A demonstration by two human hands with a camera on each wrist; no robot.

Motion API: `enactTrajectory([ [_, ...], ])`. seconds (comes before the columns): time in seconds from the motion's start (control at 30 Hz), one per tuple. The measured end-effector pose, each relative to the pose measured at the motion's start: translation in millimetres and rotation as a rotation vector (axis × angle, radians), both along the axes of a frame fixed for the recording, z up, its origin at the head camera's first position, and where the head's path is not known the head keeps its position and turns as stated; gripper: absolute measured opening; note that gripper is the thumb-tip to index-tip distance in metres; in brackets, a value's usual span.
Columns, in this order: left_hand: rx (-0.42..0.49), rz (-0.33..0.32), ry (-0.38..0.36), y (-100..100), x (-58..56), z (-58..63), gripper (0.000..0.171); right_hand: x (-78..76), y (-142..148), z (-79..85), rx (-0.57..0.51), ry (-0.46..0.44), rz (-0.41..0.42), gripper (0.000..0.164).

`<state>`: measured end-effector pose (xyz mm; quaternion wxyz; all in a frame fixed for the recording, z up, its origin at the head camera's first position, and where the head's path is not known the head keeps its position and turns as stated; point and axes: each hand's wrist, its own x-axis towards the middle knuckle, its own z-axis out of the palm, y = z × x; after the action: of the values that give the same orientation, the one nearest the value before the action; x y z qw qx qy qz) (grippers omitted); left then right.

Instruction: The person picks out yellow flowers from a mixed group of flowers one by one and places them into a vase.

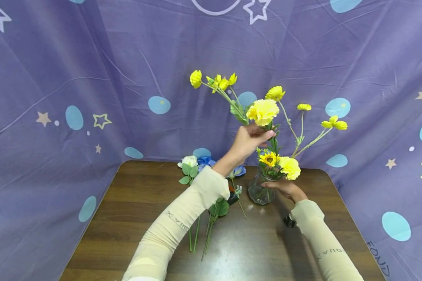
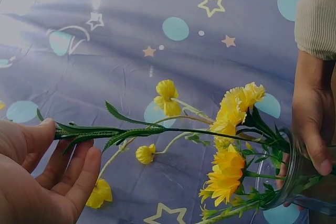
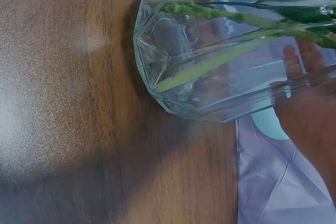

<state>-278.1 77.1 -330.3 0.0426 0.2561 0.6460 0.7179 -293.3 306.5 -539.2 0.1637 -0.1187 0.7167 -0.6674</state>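
Note:
My left hand (image 1: 250, 141) pinches the leafy green stem (image 2: 131, 131) of a yellow carnation (image 1: 263, 111) just below its bloom. In the left wrist view that stem runs down among the flowers at the mouth of a clear glass vase (image 1: 261, 192). Around the neck of the vase my right hand (image 1: 285, 189) is curled, thumb at the near side. A sunflower (image 1: 268, 159), a second yellow carnation (image 1: 290, 168) and branching sprays of small yellow blooms (image 1: 275, 93) rise from the vase. Through the faceted glass (image 3: 194, 77), green stems show in the right wrist view.
Left of the vase lie a white rose (image 1: 189, 161), blue flowers (image 1: 237, 171) and several cut stems (image 1: 208, 234), partly behind my left sleeve. A small black object (image 1: 288, 221) is by my right sleeve. Purple patterned cloth (image 1: 126, 78) hangs behind the wooden table (image 1: 253, 249).

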Motion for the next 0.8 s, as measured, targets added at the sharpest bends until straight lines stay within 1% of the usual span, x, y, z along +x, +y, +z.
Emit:
enactTrajectory([
  [0.13, -0.02, 0.023, 0.049, 0, -1.6, 1.9, 0.025, -0.7, 1, -0.4, -0.012, 0.006, -0.003, 0.077],
  [0.27, -0.028, 0.042, 0.119, 0, -4.2, 4.1, 0.023, -0.8, 1, -0.5, -0.015, 0.007, -0.003, 0.077],
  [0.43, -0.057, 0.062, 0.195, 0, -7.3, 7.2, 0.021, -1.2, 1, -1.3, -0.042, 0.027, -0.005, 0.069],
  [0.6, -0.085, 0.061, 0.2, 1, -9.4, 8.3, 0.021, -1.4, 1, -3.0, -0.051, 0.05, -0.005, 0.064],
  [0.8, -0.164, 0.056, 0.216, 2, -11.1, 6.0, 0.022, -1.2, 0, -3.9, -0.022, 0.035, -0.006, 0.067],
])
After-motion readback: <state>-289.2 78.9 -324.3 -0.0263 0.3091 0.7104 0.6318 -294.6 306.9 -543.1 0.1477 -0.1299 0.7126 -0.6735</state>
